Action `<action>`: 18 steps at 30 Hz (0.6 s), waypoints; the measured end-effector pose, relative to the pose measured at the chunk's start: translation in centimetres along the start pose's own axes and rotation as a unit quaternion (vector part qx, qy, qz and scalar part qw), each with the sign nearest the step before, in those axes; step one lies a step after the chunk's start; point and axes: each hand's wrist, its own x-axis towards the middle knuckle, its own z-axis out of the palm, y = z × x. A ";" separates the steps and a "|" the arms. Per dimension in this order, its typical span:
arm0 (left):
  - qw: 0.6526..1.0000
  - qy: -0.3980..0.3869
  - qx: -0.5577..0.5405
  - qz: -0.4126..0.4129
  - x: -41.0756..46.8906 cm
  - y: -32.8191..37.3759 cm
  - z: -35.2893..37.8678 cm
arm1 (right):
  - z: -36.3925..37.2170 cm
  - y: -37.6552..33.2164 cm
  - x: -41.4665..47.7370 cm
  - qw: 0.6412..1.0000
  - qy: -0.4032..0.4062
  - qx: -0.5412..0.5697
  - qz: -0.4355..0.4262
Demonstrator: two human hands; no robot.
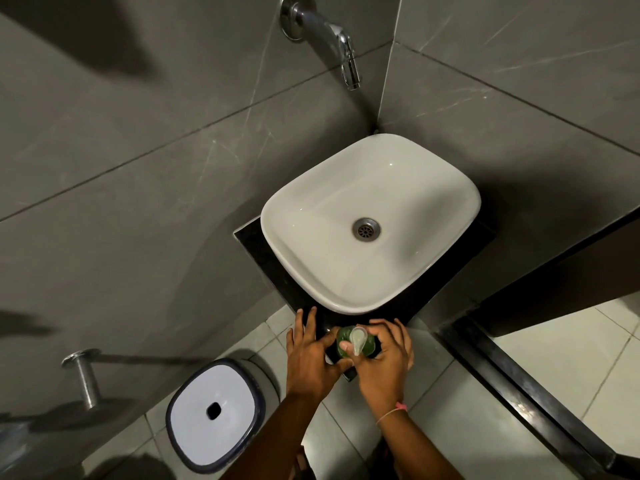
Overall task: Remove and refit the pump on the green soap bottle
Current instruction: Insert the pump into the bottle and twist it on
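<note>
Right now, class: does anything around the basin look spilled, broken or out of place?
Nothing stands out. The green soap bottle stands upright on the black counter with its pump on, both hands around it. The white basin looks clean; no spill shows.

A white basin (pixel 370 223) sits on a black tabletop (pixel 256 244), under a chrome tap (pixel 332 39); a lidded bin (pixel 214 410) stands on the floor.

One head-worn wide-angle view looks steeply down, close above the hands (pixel 349 355) and basin (pixel 408 188).
</note>
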 end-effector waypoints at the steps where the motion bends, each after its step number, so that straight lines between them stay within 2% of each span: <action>1: 1.000 0.000 0.000 -0.001 0.0 0.0 0.0 | 0.1 0.0 0.0 1.000 0.003 0.003 0.002; 4: 1.000 0.001 0.001 0.000 0.0 -0.1 0.0 | -0.2 0.0 0.0 1.000 -0.007 0.024 0.005; 9: 1.000 0.000 -0.005 -0.001 0.0 0.0 0.0 | -1.8 0.2 0.3 0.995 -0.100 0.000 -0.001; 13: 1.000 0.000 -0.021 -0.001 0.0 0.2 -0.2 | -4.0 0.4 0.3 0.996 -0.066 0.044 -0.040; 18: 1.000 0.004 -0.024 0.003 -0.1 0.2 -0.3 | -3.7 -1.3 0.2 0.994 -0.076 -0.061 -0.058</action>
